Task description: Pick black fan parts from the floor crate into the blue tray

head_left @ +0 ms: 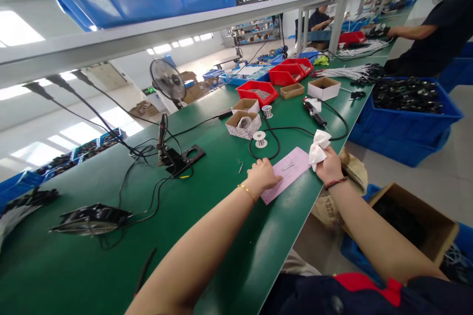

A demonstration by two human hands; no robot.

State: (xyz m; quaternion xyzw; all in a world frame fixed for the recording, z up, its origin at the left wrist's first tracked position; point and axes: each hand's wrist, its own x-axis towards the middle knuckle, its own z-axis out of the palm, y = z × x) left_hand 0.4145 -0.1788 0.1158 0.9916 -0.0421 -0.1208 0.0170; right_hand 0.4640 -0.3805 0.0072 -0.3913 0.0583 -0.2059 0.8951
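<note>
While the left hand's (pixel 260 176) grip is unclear, the right hand (pixel 330 166) pinches soft-looking tissue (pixel 318 148), best held bunched, near the bench edge (pixel 294 236).

Left hand (pixel 261 175) on pink sheet (pixel 291 174)

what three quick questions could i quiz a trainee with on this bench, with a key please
1. Which hand holds the crumpled white wad?
2. True or false: the pink sheet lies inside a red bin.
3. Which is nearest that sheet: (a) standing fan, (b) white spool, (c) upper blue crate?

Key: 1. The right hand. 2. False; it lies on the green tabletop. 3. b
</note>
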